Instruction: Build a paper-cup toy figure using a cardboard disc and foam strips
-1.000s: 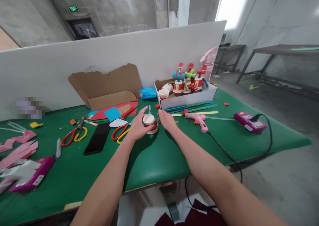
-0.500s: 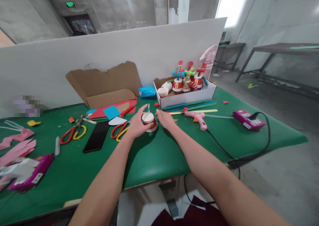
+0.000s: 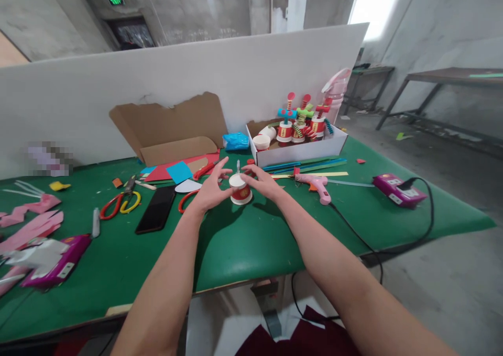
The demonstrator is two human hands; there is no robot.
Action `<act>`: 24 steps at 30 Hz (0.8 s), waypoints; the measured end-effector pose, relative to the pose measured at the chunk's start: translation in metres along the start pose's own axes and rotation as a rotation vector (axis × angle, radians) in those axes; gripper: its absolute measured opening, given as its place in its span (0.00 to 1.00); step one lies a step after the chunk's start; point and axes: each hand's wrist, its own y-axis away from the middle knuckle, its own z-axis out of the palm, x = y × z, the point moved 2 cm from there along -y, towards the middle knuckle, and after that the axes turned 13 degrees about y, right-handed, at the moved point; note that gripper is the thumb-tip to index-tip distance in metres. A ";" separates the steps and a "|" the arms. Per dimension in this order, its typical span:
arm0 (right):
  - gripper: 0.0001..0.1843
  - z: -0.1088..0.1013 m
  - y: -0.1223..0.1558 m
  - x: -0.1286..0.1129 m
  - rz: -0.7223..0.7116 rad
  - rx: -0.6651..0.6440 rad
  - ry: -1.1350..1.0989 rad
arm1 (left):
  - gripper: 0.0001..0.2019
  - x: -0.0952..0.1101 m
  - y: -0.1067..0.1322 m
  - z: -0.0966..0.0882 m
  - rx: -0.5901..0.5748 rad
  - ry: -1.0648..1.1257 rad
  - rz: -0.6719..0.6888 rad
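A red and white paper cup [image 3: 240, 195] stands upside down on the green tabletop between my hands, its wide rim on the table. My left hand [image 3: 211, 189] is at its left side, fingers spread and thumb tip close to the cup wall. From the right, my right hand [image 3: 264, 182] reaches over with fingers apart and slightly bent, tips beside the cup's upper edge. Whether either hand touches the cup is hard to see. Just behind the cup a small clear tube-like piece [image 3: 238, 166] stands up.
Left of my hands lie scissors [image 3: 112, 207], a black phone [image 3: 156, 209] and coloured paper [image 3: 179, 172]. A pink glue gun [image 3: 320, 186] with a cord lies right. Behind, a white box [image 3: 301, 153] holds several cup figures. Purple packs [image 3: 396, 191] lie at either side.
My left hand has loosened from around the cup and its fingers have spread. My right hand has moved in to the cup's upper edge. The view has shifted slightly.
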 end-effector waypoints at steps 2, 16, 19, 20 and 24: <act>0.29 0.000 0.002 -0.005 -0.135 0.004 0.034 | 0.43 0.001 0.000 0.000 -0.015 0.006 -0.003; 0.21 0.004 0.001 -0.001 -0.261 -0.005 0.070 | 0.39 0.002 0.000 0.004 -0.046 0.186 0.043; 0.22 0.005 0.000 0.001 -0.262 -0.010 0.068 | 0.37 -0.002 -0.002 0.003 -0.019 0.155 0.043; 0.22 0.005 0.000 0.002 -0.259 -0.011 0.070 | 0.35 -0.004 -0.002 0.002 -0.009 0.152 0.038; 0.22 0.007 -0.001 0.004 -0.243 -0.005 0.085 | 0.25 -0.009 -0.002 -0.013 0.072 0.030 0.001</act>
